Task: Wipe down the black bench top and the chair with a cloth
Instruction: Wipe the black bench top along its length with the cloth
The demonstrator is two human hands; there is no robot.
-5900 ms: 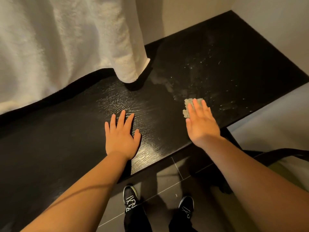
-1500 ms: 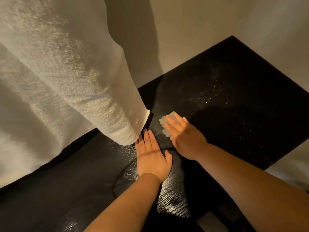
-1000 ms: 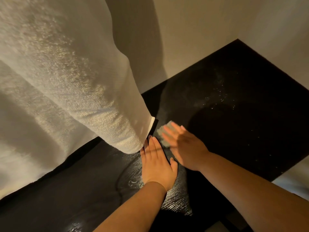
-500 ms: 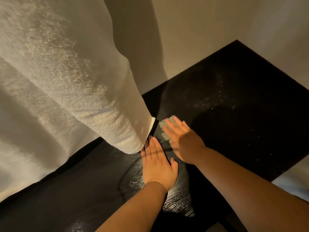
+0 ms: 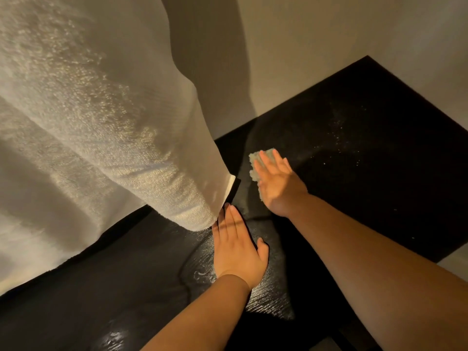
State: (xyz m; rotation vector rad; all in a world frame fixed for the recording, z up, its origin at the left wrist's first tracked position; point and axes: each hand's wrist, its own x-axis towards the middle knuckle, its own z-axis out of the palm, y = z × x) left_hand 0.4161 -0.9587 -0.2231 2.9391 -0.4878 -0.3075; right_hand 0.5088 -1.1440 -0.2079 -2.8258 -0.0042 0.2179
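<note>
The black bench top (image 5: 374, 153) runs from lower left to upper right, with wet streaks near the middle and pale specks toward the far right. My right hand (image 5: 277, 184) lies flat on a small pale green cloth (image 5: 255, 163), pressing it on the bench near the back wall. My left hand (image 5: 236, 247) rests flat on the wet bench with fingers together, its fingertips touching the hem of the hanging white towel. The chair is out of sight.
A large white towel (image 5: 101, 138) hangs over the left half of the bench, its lower corner almost on the surface. A beige wall (image 5: 316, 46) stands behind the bench. A strip of pale floor (image 5: 455, 263) shows at the right edge.
My right hand has slid the cloth back away from me toward the wall over the last second. My left hand has stayed in place by the towel's hem.
</note>
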